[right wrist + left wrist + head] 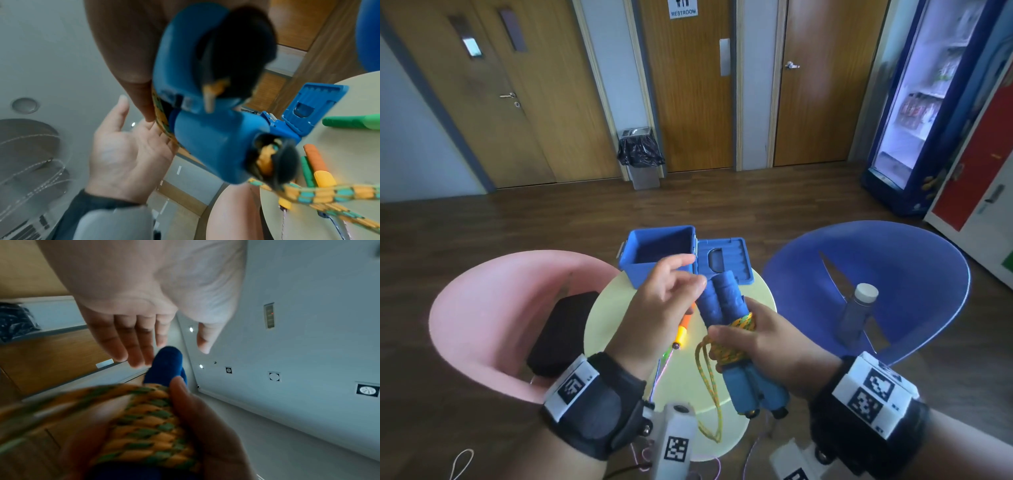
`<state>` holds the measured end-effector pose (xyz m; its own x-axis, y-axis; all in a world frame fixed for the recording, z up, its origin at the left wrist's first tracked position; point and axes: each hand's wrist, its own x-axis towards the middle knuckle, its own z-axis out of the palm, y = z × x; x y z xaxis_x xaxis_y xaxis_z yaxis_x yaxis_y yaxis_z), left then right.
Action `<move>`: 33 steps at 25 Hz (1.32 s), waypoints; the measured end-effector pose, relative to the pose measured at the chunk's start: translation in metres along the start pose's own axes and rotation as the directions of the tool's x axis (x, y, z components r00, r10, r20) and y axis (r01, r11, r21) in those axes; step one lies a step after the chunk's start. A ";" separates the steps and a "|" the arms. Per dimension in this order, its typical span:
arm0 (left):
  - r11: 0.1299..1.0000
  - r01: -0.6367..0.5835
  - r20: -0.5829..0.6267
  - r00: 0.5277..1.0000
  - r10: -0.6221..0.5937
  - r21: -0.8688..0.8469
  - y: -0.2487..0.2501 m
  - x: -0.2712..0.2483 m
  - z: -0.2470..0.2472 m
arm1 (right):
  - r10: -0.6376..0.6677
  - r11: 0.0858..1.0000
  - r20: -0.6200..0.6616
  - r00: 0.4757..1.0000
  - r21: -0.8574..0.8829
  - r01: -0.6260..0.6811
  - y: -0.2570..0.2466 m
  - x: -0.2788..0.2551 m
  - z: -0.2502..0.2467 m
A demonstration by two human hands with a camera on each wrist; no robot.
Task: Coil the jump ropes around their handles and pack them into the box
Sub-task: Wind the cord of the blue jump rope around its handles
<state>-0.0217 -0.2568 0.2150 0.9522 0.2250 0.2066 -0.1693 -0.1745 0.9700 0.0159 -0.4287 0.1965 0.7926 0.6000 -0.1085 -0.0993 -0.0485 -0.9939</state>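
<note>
Above the round pale-yellow table (616,308), the pair of blue foam-gripped jump-rope handles (726,301) wound with yellow-and-green braided rope (726,346) sits in the right hand (767,346), whose fingers and thumb curl round the coil. The left hand (661,308) hovers just beside the handle tops, fingers relaxed and holding nothing. The open blue plastic box (654,263) stands on the table's far edge; the right hand hides the handles' middle.
</note>
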 end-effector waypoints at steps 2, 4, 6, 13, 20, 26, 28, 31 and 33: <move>0.978 -0.071 0.009 0.997 0.070 0.195 0.005 0.004 0.008 | 0.002 0.992 0.036 0.999 -0.130 0.002 0.006 0.000 0.005; 0.900 -0.110 0.041 0.994 0.103 0.422 0.008 0.006 0.015 | 0.018 0.978 0.068 0.998 -0.208 -0.003 0.011 0.000 0.008; 0.852 -0.106 0.047 0.994 0.096 0.512 0.010 0.005 0.018 | 0.031 0.984 0.107 0.994 -0.177 -0.012 0.012 -0.002 0.011; 0.807 0.004 0.057 0.997 -0.047 0.590 0.016 0.014 0.020 | 0.083 0.996 0.212 0.974 0.013 -0.088 0.013 -0.006 0.011; 0.894 0.071 0.139 0.979 -0.147 0.442 0.012 0.023 0.013 | 0.156 0.973 0.148 0.977 0.145 -0.178 0.004 -0.007 0.019; 0.932 -0.056 -0.075 0.993 0.089 0.359 -0.021 -0.018 0.004 | 0.268 0.822 -0.141 0.953 0.548 -0.151 0.006 0.013 0.008; 0.896 -0.145 -0.030 0.984 0.174 0.420 -0.034 -0.032 0.010 | 0.261 0.800 -0.172 0.950 0.589 -0.113 0.006 0.018 0.010; 0.929 -0.150 0.051 0.989 0.141 0.339 -0.041 -0.035 0.021 | 0.203 0.802 -0.162 0.966 0.593 -0.069 0.007 0.020 0.024; 0.976 -0.050 0.049 0.998 0.040 0.210 -0.038 -0.032 0.025 | 0.150 0.822 -0.165 0.975 0.569 -0.031 0.010 0.022 0.033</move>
<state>-0.0398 -0.2816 0.1687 0.9559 0.1707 0.2390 -0.1591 -0.3829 0.9100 0.0124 -0.3894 0.1850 0.8568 0.4461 -0.2586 -0.4482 0.3964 -0.8013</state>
